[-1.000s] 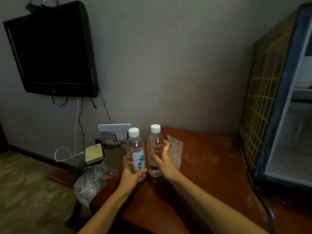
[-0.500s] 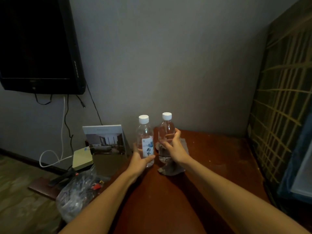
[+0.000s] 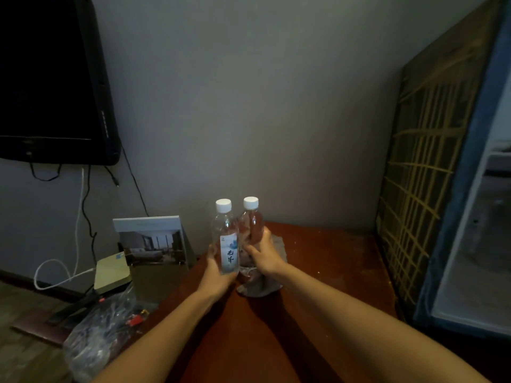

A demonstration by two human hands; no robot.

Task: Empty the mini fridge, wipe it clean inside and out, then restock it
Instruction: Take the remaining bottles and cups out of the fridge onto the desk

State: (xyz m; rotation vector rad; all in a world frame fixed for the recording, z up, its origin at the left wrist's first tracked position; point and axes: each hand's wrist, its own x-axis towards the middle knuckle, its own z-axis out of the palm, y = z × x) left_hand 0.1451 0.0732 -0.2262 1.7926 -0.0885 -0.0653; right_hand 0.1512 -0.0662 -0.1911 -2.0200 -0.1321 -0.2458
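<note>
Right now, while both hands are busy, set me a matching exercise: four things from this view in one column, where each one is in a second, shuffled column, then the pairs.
Things
1. labelled bottle
2. plain bottle
3. grey cloth
4. television

Places
A. lying on the table
B. gripped by the left hand
C. hanging on the wall
D. gripped by the right hand

Pairs: 1-B, 2-D, 3-A, 4-C.
</note>
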